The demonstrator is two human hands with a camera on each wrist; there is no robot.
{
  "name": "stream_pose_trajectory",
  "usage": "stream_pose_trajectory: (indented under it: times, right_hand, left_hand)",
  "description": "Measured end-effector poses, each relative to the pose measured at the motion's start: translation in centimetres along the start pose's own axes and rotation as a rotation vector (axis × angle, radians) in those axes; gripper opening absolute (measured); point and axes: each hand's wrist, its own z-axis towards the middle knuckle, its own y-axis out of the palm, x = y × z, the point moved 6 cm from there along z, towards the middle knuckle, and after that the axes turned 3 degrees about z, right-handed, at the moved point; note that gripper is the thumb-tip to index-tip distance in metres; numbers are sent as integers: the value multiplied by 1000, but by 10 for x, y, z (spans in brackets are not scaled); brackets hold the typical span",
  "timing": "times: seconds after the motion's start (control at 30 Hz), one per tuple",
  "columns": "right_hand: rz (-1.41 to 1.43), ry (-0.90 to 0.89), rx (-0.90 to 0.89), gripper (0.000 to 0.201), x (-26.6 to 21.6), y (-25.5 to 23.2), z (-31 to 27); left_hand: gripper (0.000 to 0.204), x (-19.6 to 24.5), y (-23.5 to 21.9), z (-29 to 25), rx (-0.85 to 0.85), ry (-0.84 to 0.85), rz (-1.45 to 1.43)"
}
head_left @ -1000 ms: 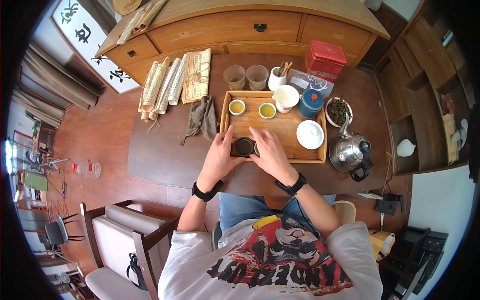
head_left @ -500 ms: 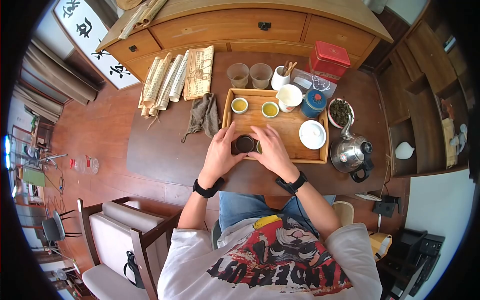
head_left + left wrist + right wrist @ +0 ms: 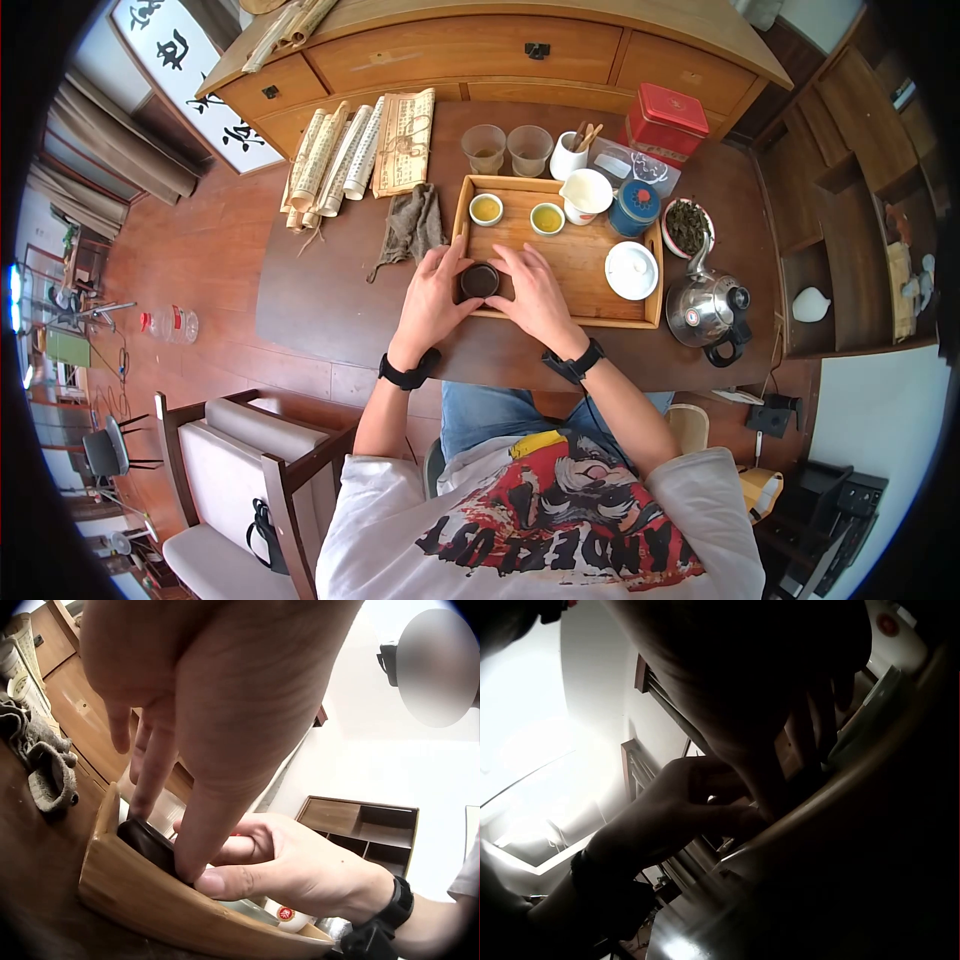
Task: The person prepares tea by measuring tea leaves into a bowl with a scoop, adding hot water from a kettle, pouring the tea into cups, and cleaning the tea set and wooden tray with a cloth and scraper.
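A small dark cup [image 3: 480, 281] stands between my hands at the front left corner of the wooden tray [image 3: 590, 302]. My left hand [image 3: 430, 302] grips its left side, thumb at the near edge and a finger farther round. Thumb and fingers of my right hand [image 3: 532, 292] hold the cup's right side; the two thumbs nearly meet. In the left wrist view the dark cup [image 3: 146, 844] shows just behind the tray's wall. Two small cups of yellow tea [image 3: 487, 209] sit toward the tray's back, beside a white pitcher [image 3: 588, 192]. A white lidded bowl [image 3: 631, 271] stands at the right.
Right of the tray are a steel kettle [image 3: 703, 308] and a bowl of tea leaves [image 3: 687, 228]. A blue tin [image 3: 635, 207] is at the tray's back right. A grey cloth [image 3: 410, 225] lies to the left; scrolls [image 3: 330, 165] and two clear cups [image 3: 528, 150] are behind.
The dark cup and both hands have shifted left across the tray, toward its left wall. A tea cup that partly showed beside the right hand is now covered in the head view.
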Motion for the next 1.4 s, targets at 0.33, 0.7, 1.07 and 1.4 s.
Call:
stream_pose_trajectory:
  times: [0.33,0.7,1.07,1.4]
  right_hand:
    - [74,39,54,79,0,-30,-25]
    - [-22,190,172,56,13,-60,-82]
    - [84,284,203,55,25,-52,-88]
    - [112,301,230,57,41,-58,-83]
  left_hand:
    - [101,23,-8,-5,47,89,55]
    - [97,62,42,14,-153,267,33]
    - [96,62,52,28,-209,316,51]
    - [97,64,60,44,-183,319,42]
